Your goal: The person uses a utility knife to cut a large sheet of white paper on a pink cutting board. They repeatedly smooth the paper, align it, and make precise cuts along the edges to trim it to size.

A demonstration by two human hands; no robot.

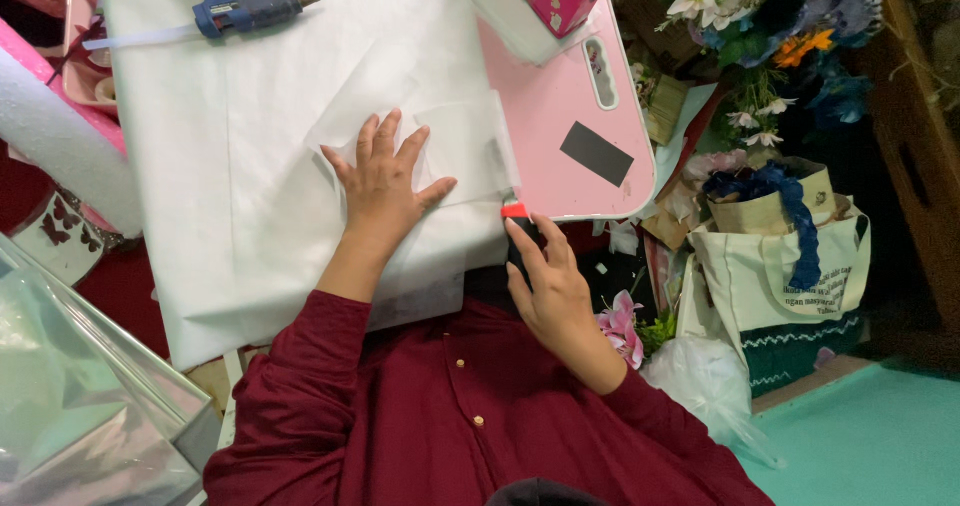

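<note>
Matt white fabric-like sheeting (pixel 240 166) covers the smooth, glossy pink plastic desk (pixel 560 116), a translucent paper piece (pixel 465 146) lies on it, the glue gun (pixel 240 8) is blue plastic, and crinkled cellophane (pixel 80 406) shines silvery.

The scene is lit evenly and brightly from overhead. Mild glare is seen on the white paper (pixel 250 136) beyond the left hand (pixel 383 188). Soft shadows are cast beneath the right hand (pixel 545 281). Corners are slightly darkened and softened.
</note>
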